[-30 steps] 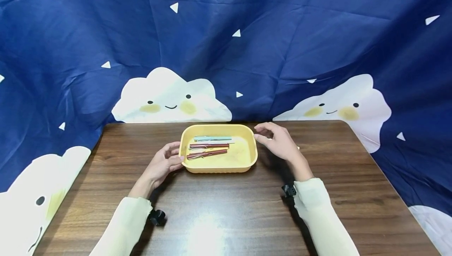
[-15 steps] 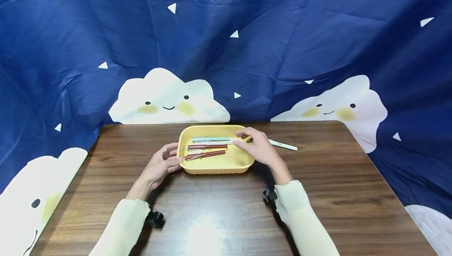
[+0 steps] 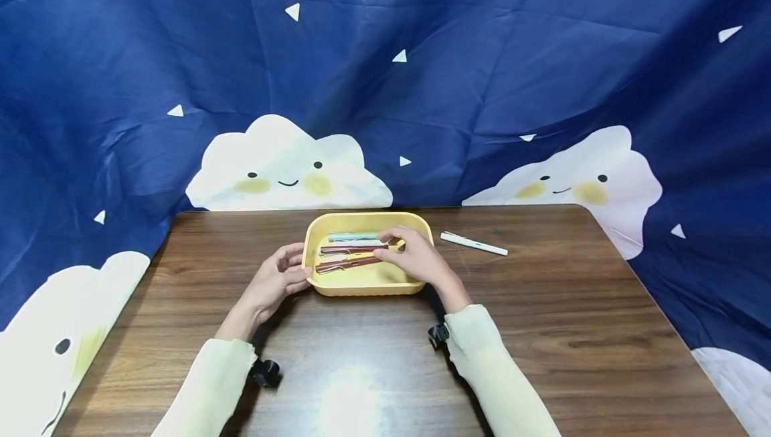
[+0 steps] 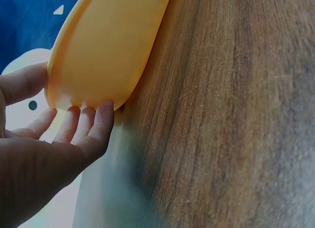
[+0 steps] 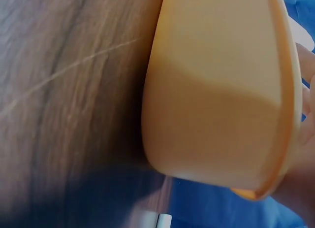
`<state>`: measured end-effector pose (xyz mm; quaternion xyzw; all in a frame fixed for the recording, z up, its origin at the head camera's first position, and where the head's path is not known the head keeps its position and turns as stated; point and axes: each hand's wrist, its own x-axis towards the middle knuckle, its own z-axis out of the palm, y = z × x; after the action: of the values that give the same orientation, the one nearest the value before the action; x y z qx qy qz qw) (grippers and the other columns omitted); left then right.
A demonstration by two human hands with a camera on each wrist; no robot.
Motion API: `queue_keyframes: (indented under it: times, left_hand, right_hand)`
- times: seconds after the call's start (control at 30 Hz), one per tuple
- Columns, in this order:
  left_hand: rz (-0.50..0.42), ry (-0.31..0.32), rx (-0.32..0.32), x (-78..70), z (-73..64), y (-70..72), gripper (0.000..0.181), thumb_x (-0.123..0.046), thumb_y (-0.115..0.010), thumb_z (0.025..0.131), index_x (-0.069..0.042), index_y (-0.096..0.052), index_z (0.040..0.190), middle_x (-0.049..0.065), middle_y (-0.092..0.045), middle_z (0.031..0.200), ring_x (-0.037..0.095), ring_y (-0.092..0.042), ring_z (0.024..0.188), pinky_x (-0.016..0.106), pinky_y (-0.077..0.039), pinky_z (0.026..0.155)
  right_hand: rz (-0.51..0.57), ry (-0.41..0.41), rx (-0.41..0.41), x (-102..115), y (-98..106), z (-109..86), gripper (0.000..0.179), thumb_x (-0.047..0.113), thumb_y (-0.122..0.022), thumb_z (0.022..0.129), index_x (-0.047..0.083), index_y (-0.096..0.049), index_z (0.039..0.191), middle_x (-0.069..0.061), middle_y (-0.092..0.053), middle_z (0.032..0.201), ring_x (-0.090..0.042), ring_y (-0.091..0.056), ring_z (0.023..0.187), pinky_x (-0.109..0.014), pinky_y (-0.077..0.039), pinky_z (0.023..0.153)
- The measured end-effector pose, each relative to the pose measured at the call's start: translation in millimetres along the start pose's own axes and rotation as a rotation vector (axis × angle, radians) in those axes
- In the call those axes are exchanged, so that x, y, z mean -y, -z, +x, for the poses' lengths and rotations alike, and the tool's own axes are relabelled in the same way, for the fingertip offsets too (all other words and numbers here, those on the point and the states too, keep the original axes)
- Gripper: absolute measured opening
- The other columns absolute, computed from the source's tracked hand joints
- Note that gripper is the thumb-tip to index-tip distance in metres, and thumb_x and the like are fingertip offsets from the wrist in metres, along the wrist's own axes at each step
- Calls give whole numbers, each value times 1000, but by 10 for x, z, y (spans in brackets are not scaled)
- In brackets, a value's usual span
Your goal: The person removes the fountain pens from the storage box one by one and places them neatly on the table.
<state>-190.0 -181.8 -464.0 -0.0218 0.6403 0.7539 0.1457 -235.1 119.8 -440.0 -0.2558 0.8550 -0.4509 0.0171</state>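
A yellow tray stands on the table with several pens in it. At its left end my left hand holds the wall, thumb at the rim and fingers against the outside. My right hand is over the tray's right half, with thumb and forefinger apart near the right ends of the pens. Close to these fingertips lies a dark red pen; a second dark red pen is nearer the front and a teal pen at the back. Whether the fingertips touch a pen is hard to tell.
On the wooden table, right of the tray, lies a white pen. Its end also shows low in the right wrist view. A dark blue curtain with clouds hangs behind the table.
My right hand has moved left, from beside the tray's right rim to over the pens. The white pen on the table has come into full view. My left hand keeps its place.
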Motion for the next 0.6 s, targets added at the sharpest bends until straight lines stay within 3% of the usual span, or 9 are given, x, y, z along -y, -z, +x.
queue_keyframes:
  times: [0.2,0.43,0.6]
  left_hand:
    - [5,-5,8,-27,0,12,66,9,-57,97,4,-26,155,31,-35,146,21,-61,110,28,-57,88]
    - [2,-3,1,-17,-10,22,66,9,-57,97,4,-25,155,30,-36,145,19,-61,109,27,-57,88]
    - [-4,0,6,-9,-10,13,67,9,-58,97,3,-26,155,30,-36,145,18,-61,108,28,-57,88]
  right_hand:
    - [-60,-8,21,-12,-109,95,34,23,-79,91,2,-72,116,-9,-70,113,-26,-62,105,-40,-54,87]
    - [-97,-18,73,-50,-282,231,28,22,-80,89,6,-73,110,-7,-71,108,-23,-64,101,-36,-52,92]
    - [-114,-45,123,-70,-345,262,26,20,-82,88,6,-75,109,-5,-73,102,-16,-67,94,-32,-54,88]
